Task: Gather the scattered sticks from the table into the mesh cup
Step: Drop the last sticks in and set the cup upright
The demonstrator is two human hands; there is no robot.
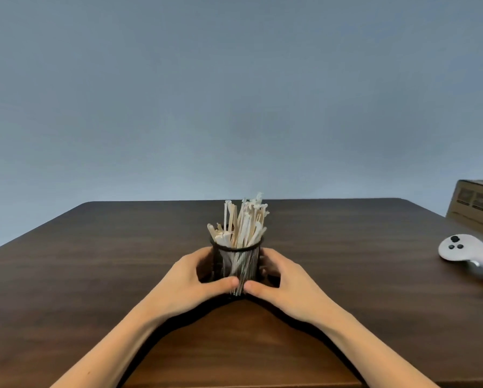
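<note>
A black mesh cup (238,264) stands upright in the middle of the dark wooden table (94,275). A bundle of pale wooden and paper-wrapped sticks (243,225) fills it and pokes out above the rim. My left hand (191,281) wraps the cup's left side, and my right hand (283,281) wraps its right side. Both thumbs meet at the cup's front near its base. I see no loose sticks on the table.
A white game-style controller (458,249) lies at the right edge of the table. Behind it stands a cardboard box (472,207). A plain blue-grey wall rises behind the table.
</note>
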